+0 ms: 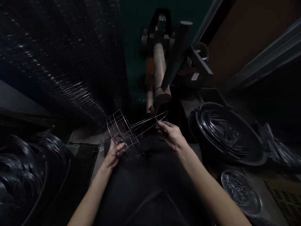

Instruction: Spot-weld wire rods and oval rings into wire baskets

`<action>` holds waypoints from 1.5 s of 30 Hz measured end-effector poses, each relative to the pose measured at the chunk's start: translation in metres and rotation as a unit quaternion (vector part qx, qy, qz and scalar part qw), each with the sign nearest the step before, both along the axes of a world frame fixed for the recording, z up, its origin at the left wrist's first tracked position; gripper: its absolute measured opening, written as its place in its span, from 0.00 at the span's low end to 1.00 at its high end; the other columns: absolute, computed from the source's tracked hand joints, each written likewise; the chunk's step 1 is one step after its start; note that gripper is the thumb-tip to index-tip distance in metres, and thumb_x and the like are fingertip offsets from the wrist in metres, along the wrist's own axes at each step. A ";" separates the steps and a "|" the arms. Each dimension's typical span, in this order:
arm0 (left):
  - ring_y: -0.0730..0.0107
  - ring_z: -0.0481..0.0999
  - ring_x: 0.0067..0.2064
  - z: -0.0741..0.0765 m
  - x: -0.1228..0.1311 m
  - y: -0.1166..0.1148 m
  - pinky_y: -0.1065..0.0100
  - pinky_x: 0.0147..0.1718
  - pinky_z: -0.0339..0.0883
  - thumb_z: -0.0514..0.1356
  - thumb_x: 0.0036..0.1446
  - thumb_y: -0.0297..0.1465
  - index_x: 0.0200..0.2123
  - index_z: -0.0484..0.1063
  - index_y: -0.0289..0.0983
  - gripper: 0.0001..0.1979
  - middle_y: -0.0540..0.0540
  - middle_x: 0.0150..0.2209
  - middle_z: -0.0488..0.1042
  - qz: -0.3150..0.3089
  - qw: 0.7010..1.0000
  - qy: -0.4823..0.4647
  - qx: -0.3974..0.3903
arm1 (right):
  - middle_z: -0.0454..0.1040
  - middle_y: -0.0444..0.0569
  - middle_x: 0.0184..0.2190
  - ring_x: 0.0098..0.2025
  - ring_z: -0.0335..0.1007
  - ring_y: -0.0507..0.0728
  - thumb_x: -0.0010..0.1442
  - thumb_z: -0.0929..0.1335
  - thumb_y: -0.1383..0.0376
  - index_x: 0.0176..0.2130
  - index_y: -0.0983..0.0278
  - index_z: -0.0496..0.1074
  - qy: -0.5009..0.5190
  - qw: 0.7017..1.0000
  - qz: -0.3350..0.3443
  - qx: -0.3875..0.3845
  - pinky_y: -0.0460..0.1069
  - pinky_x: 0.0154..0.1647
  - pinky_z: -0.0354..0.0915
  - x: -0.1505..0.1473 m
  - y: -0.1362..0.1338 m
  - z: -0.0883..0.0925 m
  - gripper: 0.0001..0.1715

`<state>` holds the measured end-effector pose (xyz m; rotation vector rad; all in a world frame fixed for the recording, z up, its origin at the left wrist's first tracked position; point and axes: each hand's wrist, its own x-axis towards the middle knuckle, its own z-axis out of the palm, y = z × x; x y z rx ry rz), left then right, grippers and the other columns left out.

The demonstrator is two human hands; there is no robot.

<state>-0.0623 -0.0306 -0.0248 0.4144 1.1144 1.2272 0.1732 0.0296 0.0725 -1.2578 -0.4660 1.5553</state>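
Observation:
A round wire basket frame (122, 130) is tilted in front of me. My left hand (115, 150) grips its lower left side, thumb across the wires. From the frame's right side, long thin wires stretch to a looped wire end (162, 116). My right hand (168, 131) pinches the wire near that loop. Just above the loop stands a machine with a thick metal cylinder arm (161, 72) and a narrower rod beside it. Whether the loop touches the rod's tip I cannot tell.
A dark tub of wire rings (211, 131) sits at the right, with a bowl of small metal parts (237, 188) below it. Bundled wires (279, 144) lie far right. More wire rings (21, 175) fill a container at left; stacked wirework (72, 91) rises behind.

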 end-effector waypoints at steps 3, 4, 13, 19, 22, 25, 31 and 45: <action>0.66 0.74 0.42 0.001 -0.001 0.002 0.57 0.43 0.74 0.72 0.38 0.31 0.48 0.66 0.43 0.31 0.49 0.42 0.72 0.006 1.000 0.005 -0.012 | 0.74 0.43 0.23 0.25 0.72 0.46 0.43 0.78 0.68 0.28 0.67 0.73 -0.003 1.000 0.003 0.000 0.37 0.23 0.67 -0.001 0.004 -0.003 0.12; 0.66 0.74 0.42 0.001 -0.002 0.003 0.58 0.42 0.74 0.72 0.38 0.31 0.48 0.66 0.42 0.31 0.49 0.42 0.72 0.008 1.000 0.009 -0.015 | 0.74 0.43 0.24 0.25 0.72 0.46 0.44 0.77 0.68 0.28 0.67 0.73 -0.002 1.000 0.000 0.000 0.36 0.24 0.67 -0.001 0.005 -0.004 0.12; 0.73 0.73 0.32 0.007 -0.003 0.008 0.65 0.33 0.75 0.71 0.39 0.32 0.43 0.67 0.40 0.26 0.51 0.36 0.72 0.015 0.999 -0.001 -0.039 | 0.74 0.43 0.23 0.25 0.72 0.46 0.47 0.76 0.72 0.26 0.66 0.73 0.009 0.999 -0.028 -0.027 0.37 0.25 0.68 -0.008 0.012 0.004 0.08; 0.76 0.71 0.26 0.014 0.007 0.009 0.65 0.33 0.75 0.69 0.41 0.36 0.41 0.67 0.40 0.23 0.54 0.29 0.71 0.035 0.997 -0.054 -0.051 | 0.75 0.43 0.25 0.27 0.73 0.47 0.50 0.74 0.72 0.27 0.66 0.73 0.028 0.999 -0.027 -0.023 0.38 0.28 0.70 -0.010 0.008 0.011 0.06; 0.75 0.72 0.27 0.014 0.014 0.009 0.64 0.34 0.75 0.68 0.41 0.39 0.38 0.67 0.38 0.21 0.53 0.29 0.71 0.037 0.995 -0.068 -0.065 | 0.75 0.43 0.25 0.27 0.73 0.47 0.49 0.75 0.70 0.28 0.66 0.74 0.033 0.998 -0.043 -0.038 0.40 0.28 0.71 -0.007 0.002 0.011 0.07; 0.75 0.71 0.26 0.015 0.018 0.011 0.65 0.32 0.74 0.69 0.40 0.39 0.36 0.66 0.38 0.21 0.54 0.28 0.70 0.044 0.994 -0.077 -0.071 | 0.75 0.43 0.24 0.26 0.73 0.47 0.47 0.77 0.71 0.27 0.66 0.74 0.033 0.997 -0.059 -0.037 0.38 0.26 0.70 -0.002 -0.005 0.009 0.08; 0.75 0.69 0.24 0.018 0.020 0.018 0.66 0.28 0.72 0.70 0.36 0.38 0.35 0.65 0.39 0.23 0.56 0.24 0.68 0.075 0.992 -0.074 -0.071 | 0.76 0.43 0.24 0.25 0.73 0.46 0.46 0.77 0.72 0.27 0.66 0.75 0.026 0.997 -0.065 -0.026 0.37 0.26 0.70 0.006 -0.010 0.007 0.08; 0.79 0.67 0.28 0.001 0.044 -0.014 0.64 0.37 0.72 0.72 0.33 0.37 0.38 0.61 0.41 0.30 0.57 0.30 0.66 0.102 0.993 -0.057 -0.027 | 0.78 0.50 0.32 0.33 0.74 0.57 0.41 0.75 0.51 0.37 0.67 0.77 -0.300 0.953 -0.033 -0.019 0.48 0.31 0.70 0.076 -0.111 -0.029 0.28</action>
